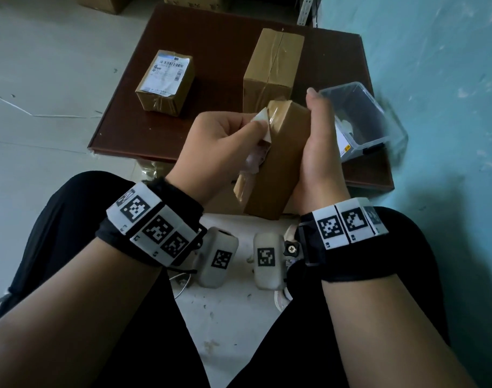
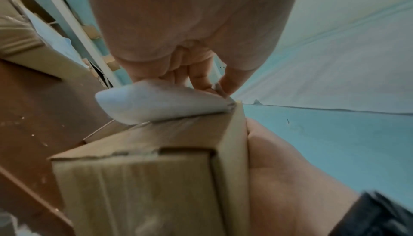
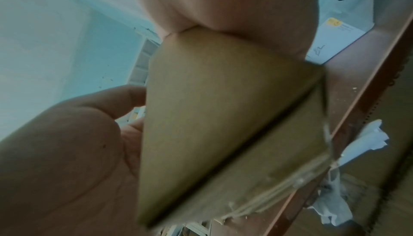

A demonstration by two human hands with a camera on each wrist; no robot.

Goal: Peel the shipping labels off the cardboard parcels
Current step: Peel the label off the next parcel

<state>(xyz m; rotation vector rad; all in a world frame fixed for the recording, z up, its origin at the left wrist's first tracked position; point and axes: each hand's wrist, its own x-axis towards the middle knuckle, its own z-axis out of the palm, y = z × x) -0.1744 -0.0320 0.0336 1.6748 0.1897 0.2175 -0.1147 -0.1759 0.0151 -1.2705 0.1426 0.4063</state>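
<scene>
A small brown cardboard parcel [image 1: 278, 161] is held tilted on edge above my lap. My right hand [image 1: 317, 141] grips its right side, thumb up along the top corner. My left hand [image 1: 225, 141] pinches a white shipping label [image 1: 260, 117] that is partly lifted off the parcel's left face. In the left wrist view the curled label [image 2: 156, 102] bulges away from the parcel [image 2: 143, 178] under my fingers [image 2: 198, 79]. In the right wrist view the parcel [image 3: 223, 116] fills the middle, with my palm against it.
On the dark brown table [image 1: 155, 130] lie a small parcel with a label on it [image 1: 166, 82] and a taller taped parcel [image 1: 272, 65]. A clear plastic bin [image 1: 365, 121] with paper scraps stands at the right. More boxes [image 1: 194, 0] stand beyond.
</scene>
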